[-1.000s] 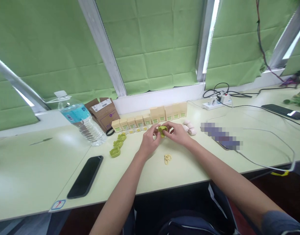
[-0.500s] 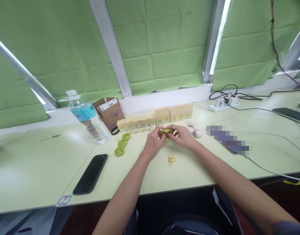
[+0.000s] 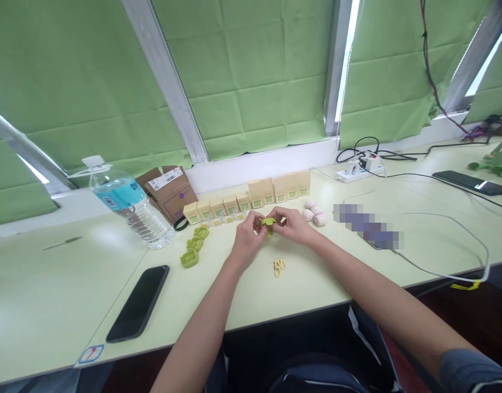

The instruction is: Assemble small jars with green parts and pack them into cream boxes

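My left hand (image 3: 247, 240) and my right hand (image 3: 292, 225) meet over the pale green desk (image 3: 316, 273), both pinching a small green plastic piece (image 3: 268, 222) between their fingertips. Just nearer me a small yellow clip-like piece (image 3: 279, 267) lies on the desk. Three similar green pieces (image 3: 194, 246) lie in a row to the left. Behind my hands stands a line of small cream boxes with green squares (image 3: 251, 197), with tiny yellow bits in front of them.
A water bottle (image 3: 130, 204) and a brown cardboard box (image 3: 171, 191) stand at the left back. A black phone (image 3: 138, 303) lies near the front edge. Pinkish-white lumps (image 3: 314, 214), a power strip (image 3: 359, 170) with cables and another phone (image 3: 474, 183) are to the right.
My hands stay together on the green piece, turning it slightly. The camera view has shifted a little; the other objects on the desk have not moved.
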Motion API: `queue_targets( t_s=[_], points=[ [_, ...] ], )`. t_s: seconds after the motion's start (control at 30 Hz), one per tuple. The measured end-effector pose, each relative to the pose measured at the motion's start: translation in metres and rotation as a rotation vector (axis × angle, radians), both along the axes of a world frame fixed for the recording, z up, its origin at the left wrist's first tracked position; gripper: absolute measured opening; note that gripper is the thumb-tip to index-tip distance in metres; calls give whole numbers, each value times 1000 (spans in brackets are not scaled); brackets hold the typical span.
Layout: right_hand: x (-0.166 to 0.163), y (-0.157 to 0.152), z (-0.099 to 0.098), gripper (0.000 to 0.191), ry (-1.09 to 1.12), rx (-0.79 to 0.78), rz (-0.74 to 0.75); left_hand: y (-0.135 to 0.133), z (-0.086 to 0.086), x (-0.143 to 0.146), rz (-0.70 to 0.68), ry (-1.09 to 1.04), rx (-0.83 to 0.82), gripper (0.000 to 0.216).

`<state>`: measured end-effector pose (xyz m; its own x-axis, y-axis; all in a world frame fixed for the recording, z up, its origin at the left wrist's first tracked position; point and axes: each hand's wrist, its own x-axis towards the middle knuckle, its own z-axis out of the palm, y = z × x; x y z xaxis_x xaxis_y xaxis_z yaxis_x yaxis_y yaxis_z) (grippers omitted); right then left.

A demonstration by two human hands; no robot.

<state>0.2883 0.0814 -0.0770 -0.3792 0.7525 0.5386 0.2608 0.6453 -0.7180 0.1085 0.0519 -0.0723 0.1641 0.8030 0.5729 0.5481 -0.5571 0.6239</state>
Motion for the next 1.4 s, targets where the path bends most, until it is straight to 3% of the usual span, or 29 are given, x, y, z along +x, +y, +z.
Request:
queue_targets(
  t_s=[0.3,0.57,0.7,0.83,0.97,1.03,1.13,1.2,1.3,1.4],
  points=[
    [-4,4,-6,21,26,-2,-10,2,-1,5,68,-55,6,12],
    [-5,2,-2,21,-16,1,-23,-2,0,5,32,-59,-37,15],
    [-6,0,1,27,22,-14,-33,-1,2,-2,-23,-42,-10,18],
    [-6,-1,4,34,88,-72,-41,3,2,-14,-136,90,64,50],
    [1,0,8,35,75,-101,5,8,1,-20,-76,185,176,40],
    [8,4,11,33,54,-88,-33,9,1,-20,-30,191,205,39],
    [26,15,17,27,16,-25,-246,9,1,-20,46,183,226,40],
    [40,23,23,23,-86,-24,-354,9,1,-19,66,187,219,40],
    [59,31,32,23,-478,-73,-430,11,-2,-19,63,191,188,45],
    [69,31,38,34,-824,-97,-474,12,-5,-19,64,186,171,49]
  ],
)
